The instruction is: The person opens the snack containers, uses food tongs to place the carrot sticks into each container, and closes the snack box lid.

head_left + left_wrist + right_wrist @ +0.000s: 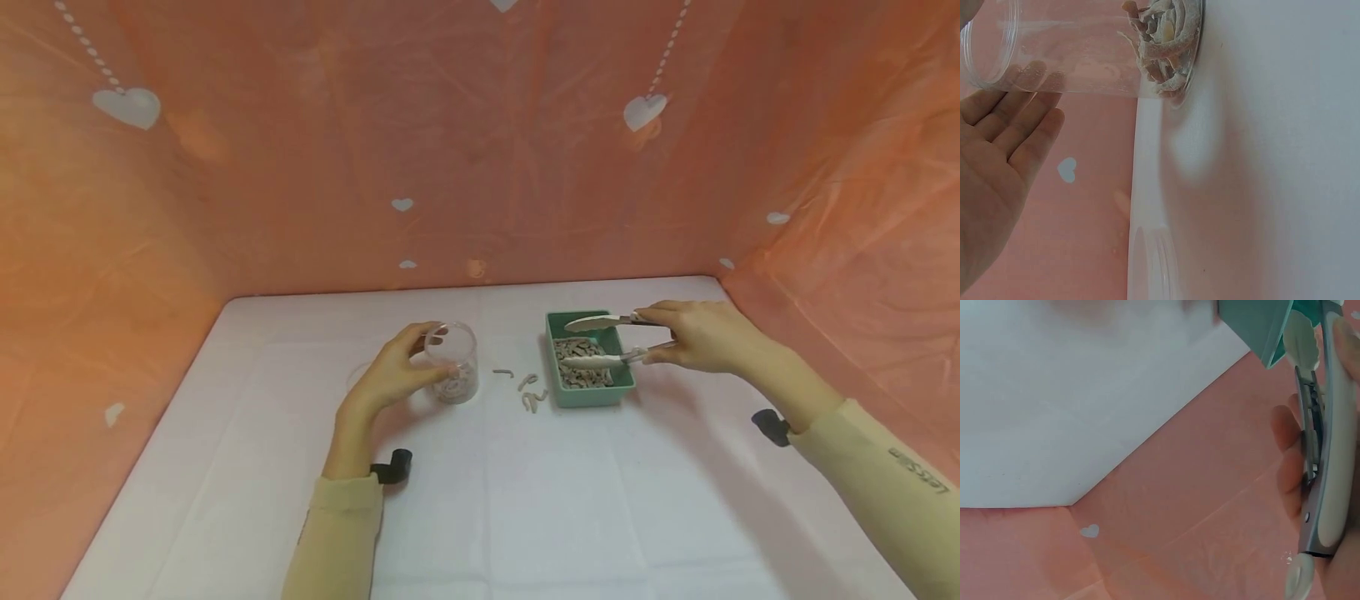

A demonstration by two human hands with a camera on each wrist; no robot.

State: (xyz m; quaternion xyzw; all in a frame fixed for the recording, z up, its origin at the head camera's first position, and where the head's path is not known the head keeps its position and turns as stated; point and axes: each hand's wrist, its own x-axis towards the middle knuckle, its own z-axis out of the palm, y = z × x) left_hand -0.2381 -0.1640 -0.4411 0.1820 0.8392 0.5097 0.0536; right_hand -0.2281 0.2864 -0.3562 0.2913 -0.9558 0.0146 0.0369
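Note:
My left hand (pixel 392 367) grips a clear jar (pixel 459 350) around its side, fingers behind and thumb in front. Pale brownish strips (pixel 1175 47) lie at the bottom of the jar, which stands upright on the table. My right hand (pixel 701 336) holds a pair of tongs (pixel 1340 444) by the handles. Their two scalloped tips are spread apart above a green rectangular box (pixel 588 400) that contains many small greyish-brown strips (pixel 583 377). Nothing shows between the tips.
Several loose strips (pixel 531 400) lie on the white tablecloth (pixel 555 500) between jar and box. A clear round lid (pixel 1157 262) rests left of the jar, partly hidden by the left hand in the head view. A pinkish-orange curtain (pixel 480 150) with hearts surrounds the table.

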